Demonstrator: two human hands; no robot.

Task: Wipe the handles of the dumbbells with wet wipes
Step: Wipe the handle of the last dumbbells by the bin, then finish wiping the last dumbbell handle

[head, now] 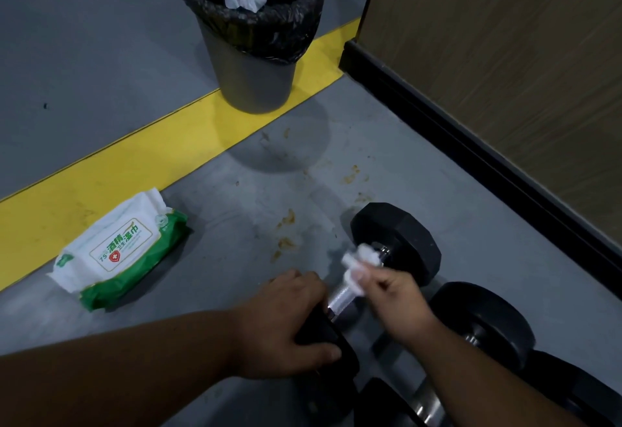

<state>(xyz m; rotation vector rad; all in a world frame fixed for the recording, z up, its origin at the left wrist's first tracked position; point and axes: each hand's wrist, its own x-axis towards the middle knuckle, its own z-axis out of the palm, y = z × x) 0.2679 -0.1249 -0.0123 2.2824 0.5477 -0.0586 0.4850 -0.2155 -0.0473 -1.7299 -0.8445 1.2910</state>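
Observation:
A black dumbbell (400,241) lies on the grey floor, its chrome handle (340,297) running toward me. My left hand (289,319) grips its near black head and steadies it. My right hand (397,302) pinches a crumpled white wet wipe (360,265) over the far part of the handle. A second dumbbell (484,322) lies to the right, and a third dumbbell (427,403) sits at the bottom edge, partly hidden by my right forearm.
A white and green pack of wet wipes (117,251) lies on the floor at left. A grey bin (252,66) with a black liner holds used wipes. A yellow floor stripe (151,144) crosses the view. A wooden wall with a black skirting (471,130) runs along the right.

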